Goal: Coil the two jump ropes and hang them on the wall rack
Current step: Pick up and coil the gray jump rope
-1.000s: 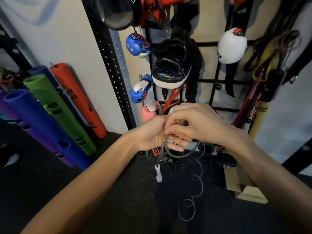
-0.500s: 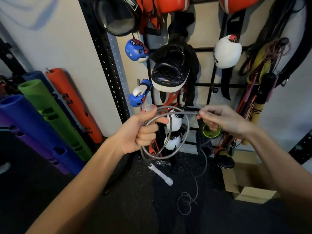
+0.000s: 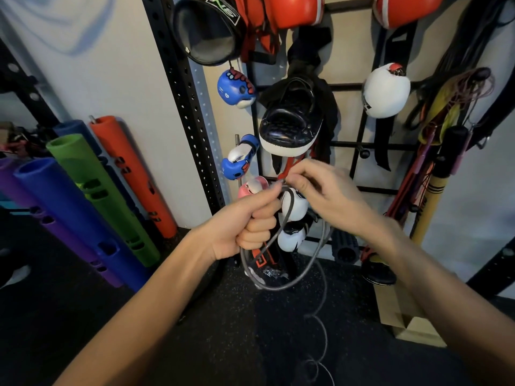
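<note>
One grey jump rope (image 3: 324,236) is looped before the wall rack (image 3: 345,143). The left hand (image 3: 245,227) grips the coil; the right hand (image 3: 330,197) pinches its top strand. Two blue gloves (image 3: 236,89) hang behind.

I've got a dark speckled rubber floor (image 3: 195,316) across the lower half. At 6 o'clock the thin loose end of a jump rope (image 3: 316,363) lies on it in small curls. Out between 8 and 9 o'clock, foam tubes stand on it and lean back on the wall: purple tube (image 3: 16,185), blue tube (image 3: 69,213), green tube (image 3: 92,185), orange tube (image 3: 131,174). At 4 o'clock sits a cardboard box (image 3: 412,327). Nearer the centre, a black ribbed roller (image 3: 345,247) sits at the wall base, with a black pad (image 3: 380,274) just beside it.
</note>
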